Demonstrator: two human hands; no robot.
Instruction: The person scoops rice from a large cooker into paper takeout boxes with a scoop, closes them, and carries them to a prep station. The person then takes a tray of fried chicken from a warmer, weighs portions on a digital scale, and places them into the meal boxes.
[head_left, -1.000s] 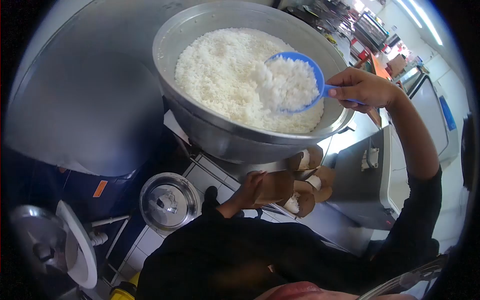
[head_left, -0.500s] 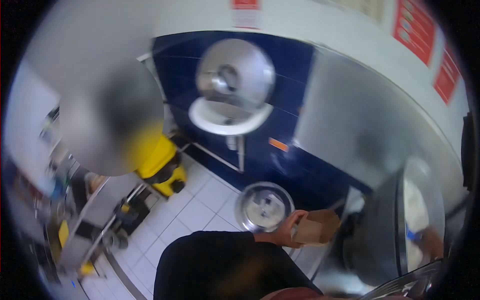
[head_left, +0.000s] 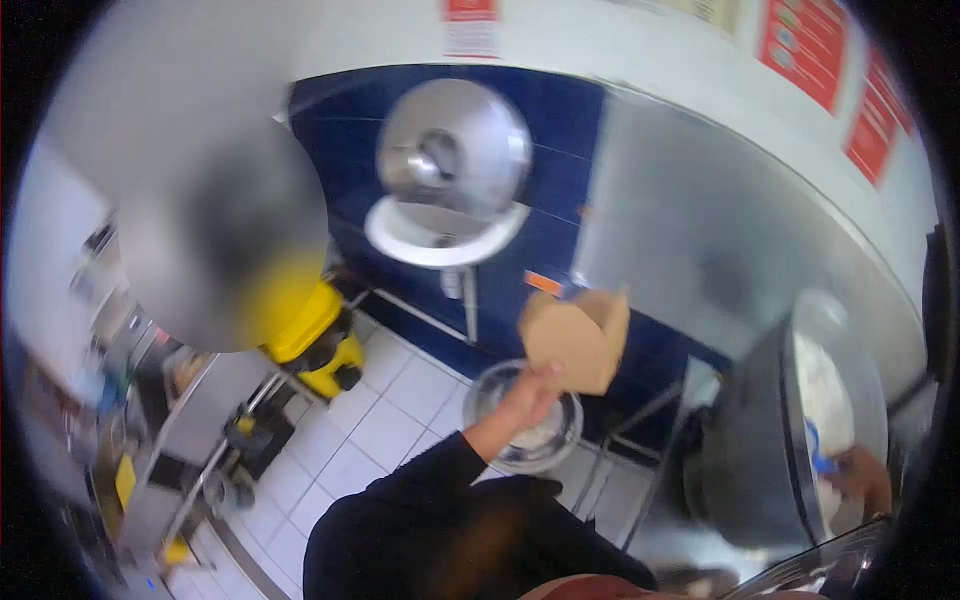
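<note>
My left hand (head_left: 533, 395) reaches forward in a black sleeve, its fingers pinching the near edge of an open brown cardboard food box (head_left: 572, 345). This box is held in the air, partly in front of a round steel bowl (head_left: 545, 450). At the right, my right hand (head_left: 865, 482) grips a blue-handled utensil (head_left: 822, 463) inside a large grey pot (head_left: 750, 440). White food that looks like rice (head_left: 822, 385) lines the pot's visible inside. The utensil's working end is hard to make out.
A large round metal lid (head_left: 455, 150) leans in a white wall sink (head_left: 440, 240). Left are a yellow-and-black wheeled machine (head_left: 325, 340) and a steel worktable (head_left: 190, 400). White tiles (head_left: 385, 415) cover the floor. A blurred round patch hides part of the left side.
My left hand has lifted the cardboard box up and to the left, extending the forearm away from my body. My right hand stays inside the pot. The view has shifted slightly.
</note>
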